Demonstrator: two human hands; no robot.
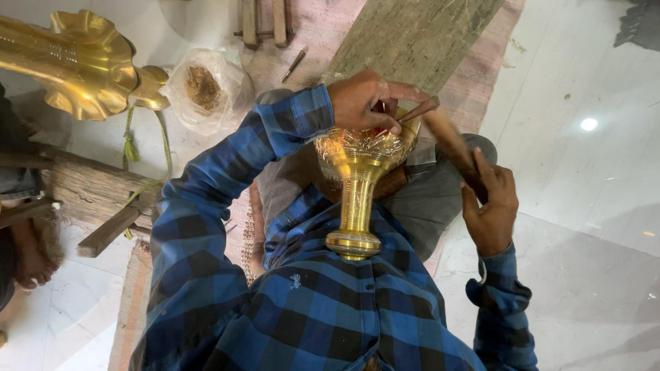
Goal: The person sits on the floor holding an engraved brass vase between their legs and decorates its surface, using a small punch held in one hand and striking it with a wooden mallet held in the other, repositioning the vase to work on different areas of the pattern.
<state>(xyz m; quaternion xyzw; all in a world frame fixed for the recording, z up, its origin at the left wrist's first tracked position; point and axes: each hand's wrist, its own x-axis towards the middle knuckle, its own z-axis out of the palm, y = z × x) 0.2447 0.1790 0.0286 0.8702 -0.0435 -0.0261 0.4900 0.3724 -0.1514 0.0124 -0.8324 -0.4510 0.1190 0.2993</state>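
A shiny brass goblet-shaped vessel (357, 185) with an engraved bowl lies tilted across my lap, its foot against my blue checked shirt. My left hand (368, 102) rests on the bowl's rim and pinches a thin metal chisel (417, 110) against the engraved surface. My right hand (489, 206) grips the handle of a wooden mallet (450, 141), whose head points toward the chisel's top. The bowl's far side is hidden behind my left hand.
A large fluted brass piece (82, 65) lies at the upper left, with a green cord hanging from it. A clear plastic bag of brown material (206, 89) sits beside it. A weathered wooden plank (412, 34) slopes ahead. A wooden bench (89, 192) and another person's bare foot (31, 264) are at the left.
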